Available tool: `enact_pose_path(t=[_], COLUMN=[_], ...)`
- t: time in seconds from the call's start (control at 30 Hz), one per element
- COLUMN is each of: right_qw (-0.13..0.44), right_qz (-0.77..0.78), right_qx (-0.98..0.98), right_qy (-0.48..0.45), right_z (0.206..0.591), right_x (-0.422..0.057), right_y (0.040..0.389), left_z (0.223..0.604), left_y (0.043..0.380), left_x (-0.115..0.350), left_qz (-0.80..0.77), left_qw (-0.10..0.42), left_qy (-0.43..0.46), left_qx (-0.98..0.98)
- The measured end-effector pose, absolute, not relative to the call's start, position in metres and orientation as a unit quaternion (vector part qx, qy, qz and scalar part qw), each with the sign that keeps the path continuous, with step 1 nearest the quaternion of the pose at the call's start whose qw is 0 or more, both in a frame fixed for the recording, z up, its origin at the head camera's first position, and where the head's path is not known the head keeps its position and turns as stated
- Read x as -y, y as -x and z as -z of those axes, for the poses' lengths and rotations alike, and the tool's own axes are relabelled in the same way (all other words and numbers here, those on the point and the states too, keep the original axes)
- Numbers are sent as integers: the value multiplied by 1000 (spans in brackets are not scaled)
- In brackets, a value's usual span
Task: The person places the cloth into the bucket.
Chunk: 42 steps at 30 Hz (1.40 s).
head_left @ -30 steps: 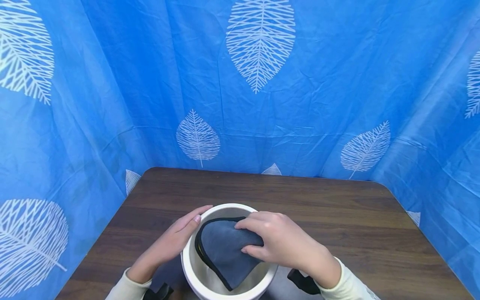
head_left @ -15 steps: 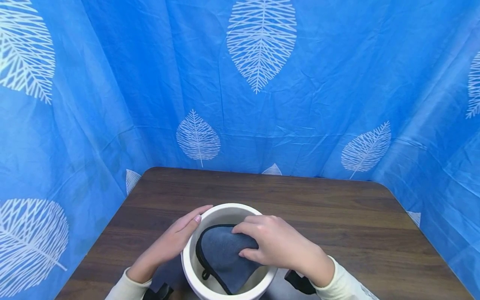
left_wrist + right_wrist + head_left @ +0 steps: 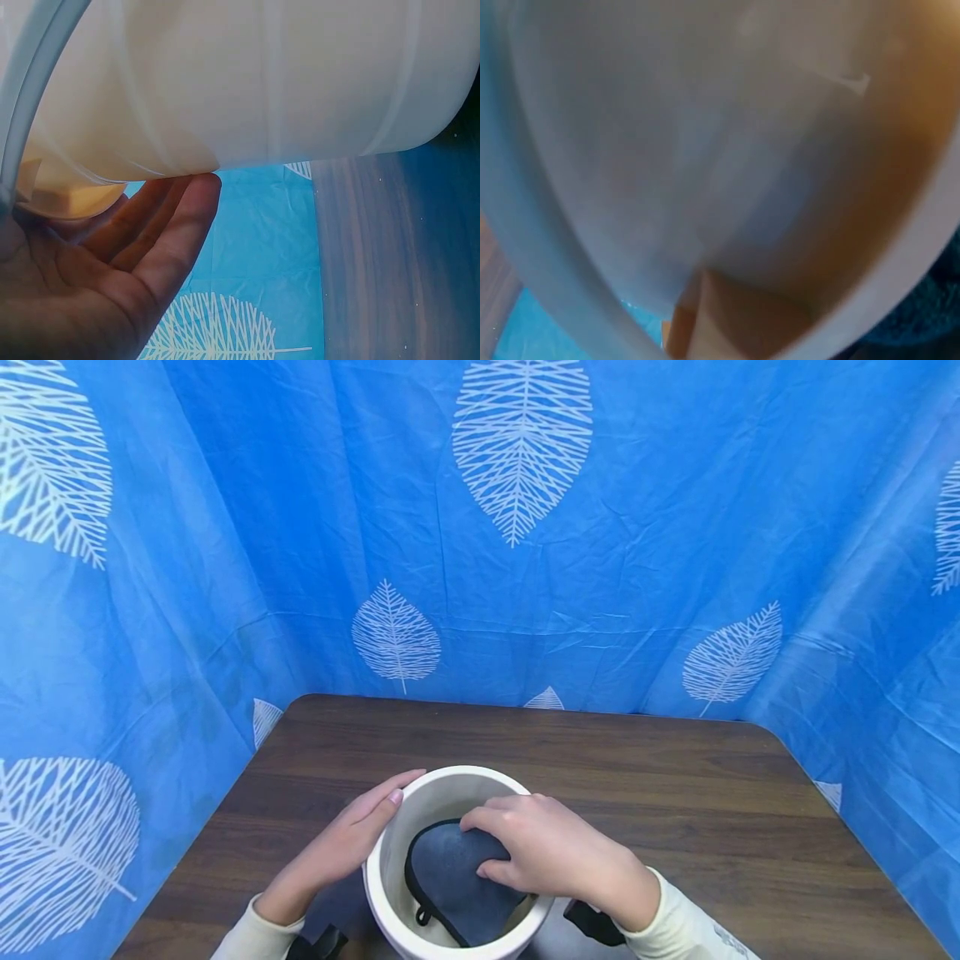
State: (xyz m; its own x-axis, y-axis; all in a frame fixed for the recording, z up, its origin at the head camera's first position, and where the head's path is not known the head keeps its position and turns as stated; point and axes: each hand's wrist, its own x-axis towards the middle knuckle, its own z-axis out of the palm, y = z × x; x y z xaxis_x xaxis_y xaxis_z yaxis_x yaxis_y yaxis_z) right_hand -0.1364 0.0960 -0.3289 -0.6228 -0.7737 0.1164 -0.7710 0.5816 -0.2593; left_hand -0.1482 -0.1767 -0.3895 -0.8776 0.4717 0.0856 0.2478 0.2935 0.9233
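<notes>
A white round bucket (image 3: 378,893) stands near the table's front edge with its mouth facing up. Inside it is a folded dark grey cloth (image 3: 453,868) with black edging and a small black loop. My right hand (image 3: 551,852) reaches over the right rim and grips the cloth between thumb and fingers; some fingertips are hidden. My left hand (image 3: 348,839) rests against the bucket's left side, its thumb at the rim. In the left wrist view, the left hand's extended fingers (image 3: 169,247) touch the pale outer wall (image 3: 247,82). The right wrist view shows the blurred inner wall (image 3: 667,150).
The dark wooden table (image 3: 660,785) extends behind the bucket and to both sides. A blue curtain (image 3: 615,593) with white leaf prints surrounds its back and sides. A brownish wedge-shaped part (image 3: 742,319) shows at the bucket's rim in the right wrist view.
The cloth has sunk deeper into the bucket and its black loop has come into view. My right hand has shifted slightly down and left with it. The left hand has stayed still.
</notes>
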Motion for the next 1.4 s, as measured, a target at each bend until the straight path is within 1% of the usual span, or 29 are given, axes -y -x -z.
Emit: enact_pose_path(t=[0.27,0.53,0.73,0.97,1.2,1.4], right_qw=[14,2,-12,-12,-41,-49], right_qz=[137,136,135,151,168,177], right_qx=[-892,-889,-888,-885,-880,-883], right_qy=[430,438,439,440,441,431], right_z=[331,335,335,333,333,331], right_x=[-94,-95,-96,-97,-101,-105], right_y=[138,137,136,135,132,132], left_z=[388,391,390,390,389,387], left_y=[150,151,151,152,151,151], left_x=[177,177,177,179,181,183], left_qz=[-559,-560,-553,-546,-542,-534], left_qw=[106,105,92,92,88,82], left_qy=[-226,-231,-236,-227,-220,-218], left_qx=[-791,-789,-794,-801,-806,-813])
